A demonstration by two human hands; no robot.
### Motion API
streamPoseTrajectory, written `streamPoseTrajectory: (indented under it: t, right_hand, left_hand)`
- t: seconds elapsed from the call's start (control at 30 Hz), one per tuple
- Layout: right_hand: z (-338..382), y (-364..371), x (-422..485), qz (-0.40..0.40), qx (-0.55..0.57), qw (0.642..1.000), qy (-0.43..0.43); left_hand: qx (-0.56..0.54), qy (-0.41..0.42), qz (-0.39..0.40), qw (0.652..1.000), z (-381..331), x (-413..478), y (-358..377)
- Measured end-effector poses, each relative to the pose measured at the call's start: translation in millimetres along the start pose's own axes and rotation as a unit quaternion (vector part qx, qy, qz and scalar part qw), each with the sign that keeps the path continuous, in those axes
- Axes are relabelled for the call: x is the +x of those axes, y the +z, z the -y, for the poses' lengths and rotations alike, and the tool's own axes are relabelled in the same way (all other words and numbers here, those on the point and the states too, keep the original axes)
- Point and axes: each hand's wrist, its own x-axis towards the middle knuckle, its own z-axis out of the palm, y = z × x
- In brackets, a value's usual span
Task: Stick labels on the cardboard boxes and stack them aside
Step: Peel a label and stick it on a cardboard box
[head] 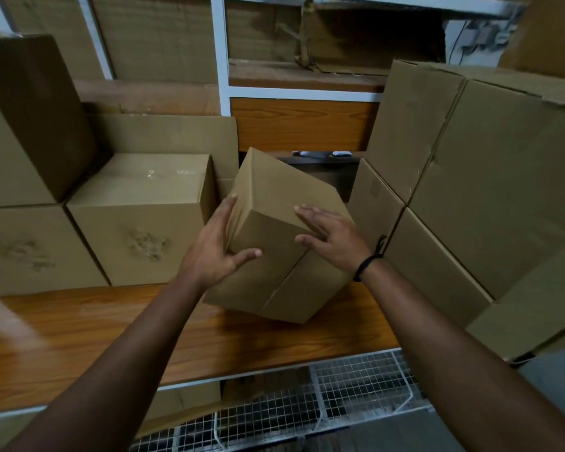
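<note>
A plain brown cardboard box point(274, 190) is tilted on one corner over the wooden table point(111, 324), its taped seam facing me. My left hand point(217, 246) lies flat against its left side, fingers straight, thumb across the front face. My right hand point(331, 236), with a black band on the wrist, presses flat on the upper right face with straight fingers. No label shows on the box's visible faces.
Stacked cardboard boxes point(137, 220) stand at the left, two with scuffed fronts. Larger boxes point(490, 190) are piled at the right. A white shelf frame point(221, 53) rises behind. Wire mesh point(340, 396) lies below the table's front edge.
</note>
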Motion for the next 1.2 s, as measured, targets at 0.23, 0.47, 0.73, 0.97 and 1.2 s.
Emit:
streamPoseTrajectory:
  t: [0.23, 0.47, 0.73, 0.97, 1.2]
  right_hand:
    - [-53, -14, -20, -0.03, 0.197, 0.948, 0.247]
    - [-62, -13, -30, -0.041, 0.362, 0.89, 0.275]
    - [-57, -39, -26, -0.031, 0.251, 0.949, 0.188]
    - [-50, -11, -36, -0.001, 0.205, 0.96, 0.189]
    - [-58, 15, -46, 0.042, 0.232, 0.962, 0.136]
  left_hand:
    - [0.083, 0.069, 0.019, 0.994, -23, 20, -14]
    - [0.041, 0.072, 0.014, 0.996, -31, 19, -3]
    - [-0.131, 0.019, -0.042, 0.99, -22, -19, 14]
    - [-0.166, -0.018, -0.058, 0.984, 6, -51, 15]
    - [-0.145, -0.048, -0.054, 0.987, 30, -62, 8]
